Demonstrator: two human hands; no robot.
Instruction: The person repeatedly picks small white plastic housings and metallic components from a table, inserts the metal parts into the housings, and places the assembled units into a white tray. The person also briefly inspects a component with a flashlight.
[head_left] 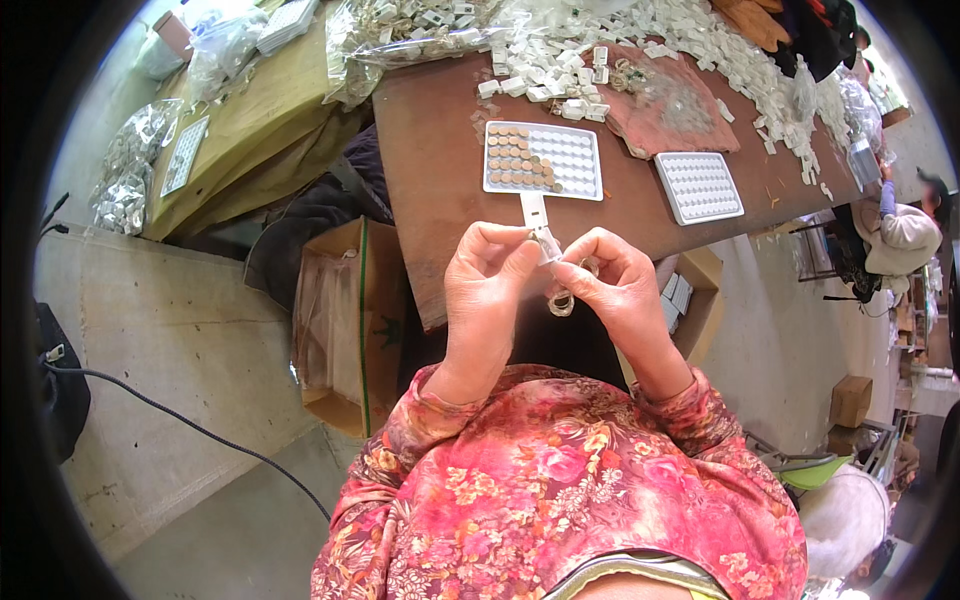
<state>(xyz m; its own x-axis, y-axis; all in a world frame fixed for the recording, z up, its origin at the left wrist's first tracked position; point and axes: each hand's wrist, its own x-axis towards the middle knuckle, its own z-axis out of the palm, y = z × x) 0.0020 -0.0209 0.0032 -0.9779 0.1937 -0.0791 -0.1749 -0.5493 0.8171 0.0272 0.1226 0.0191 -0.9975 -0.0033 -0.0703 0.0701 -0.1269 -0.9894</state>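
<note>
In front of my chest, both hands meet in a pinch at the table's near edge. My left hand grips a small white plastic piece between thumb and forefinger. From the other side my right hand pinches the same piece. A shiny, clear ring-like thing hangs under the right fingers; its kind is too small to tell. Just beyond the fingertips lies a white rectangular plastic part. It touches or overlaps the front of a white pocketed tray, whose left part carries rows of copper-coloured discs.
A second white pocketed tray sits to the right. Behind are a pink cloth and a heap of white plastic pieces. Below the table stand cardboard boxes on both sides. Another person is at the far right.
</note>
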